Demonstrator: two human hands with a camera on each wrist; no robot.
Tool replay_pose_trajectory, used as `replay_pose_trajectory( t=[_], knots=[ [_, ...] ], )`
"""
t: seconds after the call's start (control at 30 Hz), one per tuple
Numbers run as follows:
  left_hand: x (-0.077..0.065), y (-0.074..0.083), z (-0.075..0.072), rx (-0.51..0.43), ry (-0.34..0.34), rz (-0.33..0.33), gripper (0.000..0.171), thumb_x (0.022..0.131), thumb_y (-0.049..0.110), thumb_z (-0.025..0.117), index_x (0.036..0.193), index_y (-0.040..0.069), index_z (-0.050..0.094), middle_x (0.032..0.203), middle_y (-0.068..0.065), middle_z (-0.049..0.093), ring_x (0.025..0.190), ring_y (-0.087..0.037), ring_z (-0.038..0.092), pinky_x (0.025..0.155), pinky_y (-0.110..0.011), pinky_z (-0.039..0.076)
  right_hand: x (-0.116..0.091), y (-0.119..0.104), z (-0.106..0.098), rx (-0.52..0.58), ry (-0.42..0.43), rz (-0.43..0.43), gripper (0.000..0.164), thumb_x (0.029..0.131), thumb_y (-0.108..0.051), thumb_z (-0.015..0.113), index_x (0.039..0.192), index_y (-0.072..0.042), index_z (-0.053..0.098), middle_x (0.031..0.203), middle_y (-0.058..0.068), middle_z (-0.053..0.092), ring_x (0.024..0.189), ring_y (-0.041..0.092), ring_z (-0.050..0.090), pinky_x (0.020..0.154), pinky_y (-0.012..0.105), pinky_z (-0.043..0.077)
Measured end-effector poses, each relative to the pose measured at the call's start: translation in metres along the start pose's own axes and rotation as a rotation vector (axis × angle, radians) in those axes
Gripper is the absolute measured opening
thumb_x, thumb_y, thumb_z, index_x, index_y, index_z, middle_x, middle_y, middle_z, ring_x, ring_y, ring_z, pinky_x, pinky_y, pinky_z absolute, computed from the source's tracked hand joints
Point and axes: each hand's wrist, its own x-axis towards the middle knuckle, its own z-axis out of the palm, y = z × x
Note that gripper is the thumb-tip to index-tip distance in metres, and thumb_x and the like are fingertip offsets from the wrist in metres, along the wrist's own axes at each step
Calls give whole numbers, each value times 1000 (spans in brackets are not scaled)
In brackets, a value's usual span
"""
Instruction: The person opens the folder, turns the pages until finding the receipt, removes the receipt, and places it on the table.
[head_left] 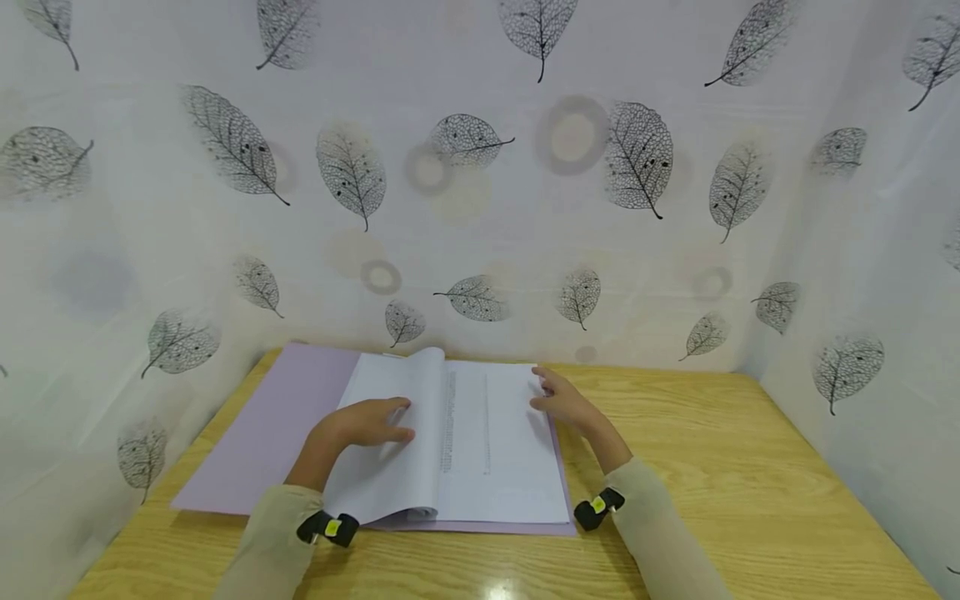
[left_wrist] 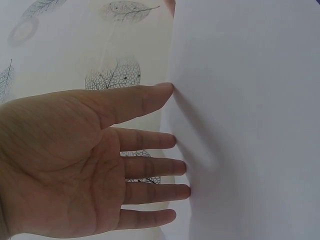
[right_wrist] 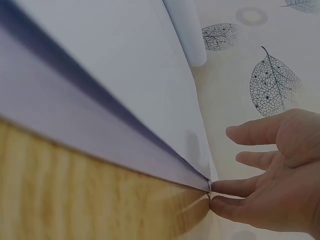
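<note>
A lilac folder (head_left: 262, 433) lies spread on the wooden table, holding a stack of white sheets. Some sheets (head_left: 423, 475) are turned to the left and bulge in a rounded fold. On the right is a flat printed page (head_left: 517, 442). My left hand (head_left: 363, 423) rests on the turned sheets; in the left wrist view its straight fingertips (left_wrist: 181, 167) touch the white paper. At the far right corner of the stack is my right hand (head_left: 570, 407). Its lower fingers (right_wrist: 235, 186) touch the edge there in the right wrist view, while the thumb stays apart.
The wooden table top (head_left: 720, 483) extends to the right of the folder. A pale curtain (head_left: 480, 225) with leaf prints hangs behind the table and along both sides. Each wrist wears a black camera band (head_left: 327, 528).
</note>
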Motion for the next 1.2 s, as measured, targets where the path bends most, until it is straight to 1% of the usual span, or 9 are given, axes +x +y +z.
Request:
replay_pose_trajectory(
  t=[0.1, 0.2, 0.3, 0.37, 0.5, 0.63, 0.77, 1.0, 1.2],
  knots=[
    [0, 0, 0, 6, 3, 2, 67, 97, 37, 68, 150, 0, 47, 152, -24, 50, 141, -43, 48, 114, -57, 42, 0, 0, 0, -1, 10, 6, 65, 102, -9, 56, 160, -2, 27, 158, 37, 30, 150, 52, 25, 121, 63, 28],
    [0, 0, -1, 0, 0, -2, 67, 97, 37, 68, 150, 1, 47, 152, -24, 50, 141, -43, 48, 114, -57, 42, 1, 1, 1, 4, 31, 12, 63, 102, -10, 57, 159, -3, 30, 155, 35, 36, 148, 51, 31, 120, 63, 32],
    [-1, 0, -1, -3, -3, -2, 67, 97, 37, 68, 150, 1, 47, 152, -24, 50, 141, -43, 47, 114, -57, 41, 3, 3, 0, 50, 55, 11, 62, 102, -9, 57, 158, -2, 32, 151, 35, 42, 144, 49, 39, 119, 60, 34],
    [-1, 0, -1, -3, -4, 1, 67, 97, 37, 67, 149, 1, 47, 152, -24, 50, 141, -43, 47, 114, -57, 41, 4, 4, 0, 77, 62, 3, 61, 101, -7, 56, 157, 0, 31, 150, 35, 43, 142, 49, 41, 118, 59, 36],
    [-1, 0, -2, -5, -4, 3, 67, 97, 37, 67, 149, 0, 47, 152, -24, 50, 142, -43, 47, 114, -57, 41, 4, 4, -1, 101, 61, -6, 64, 100, -4, 54, 158, 4, 26, 152, 39, 37, 143, 51, 38, 119, 60, 35],
    [-2, 0, -2, -4, -5, 4, 67, 97, 37, 67, 150, 1, 47, 152, -24, 50, 142, -43, 47, 115, -57, 41, 3, 4, -1, 106, 56, -2, 66, 100, -1, 53, 158, 5, 24, 155, 40, 33, 146, 53, 33, 119, 60, 33],
    [0, -1, -2, 3, -6, 8, 67, 98, 37, 67, 150, 0, 47, 152, -24, 50, 142, -43, 46, 115, -57, 41, 3, 4, -1, 117, 67, 12, 64, 100, -1, 53, 158, 3, 26, 153, 39, 36, 145, 52, 35, 120, 60, 33],
    [0, -1, -1, -2, -10, 3, 67, 98, 37, 67, 150, 1, 46, 153, -24, 49, 143, -43, 45, 115, -57, 40, 4, 3, 0, 128, 96, 19, 62, 100, -1, 53, 157, 2, 30, 149, 38, 43, 139, 50, 44, 118, 58, 36],
    [0, -1, -2, -5, -10, 3, 67, 98, 37, 67, 150, 1, 46, 154, -24, 48, 144, -43, 44, 116, -57, 39, 5, 3, -1, 186, 124, 32, 59, 102, -3, 53, 157, 0, 32, 150, 35, 43, 140, 48, 43, 119, 58, 36]
  ],
)
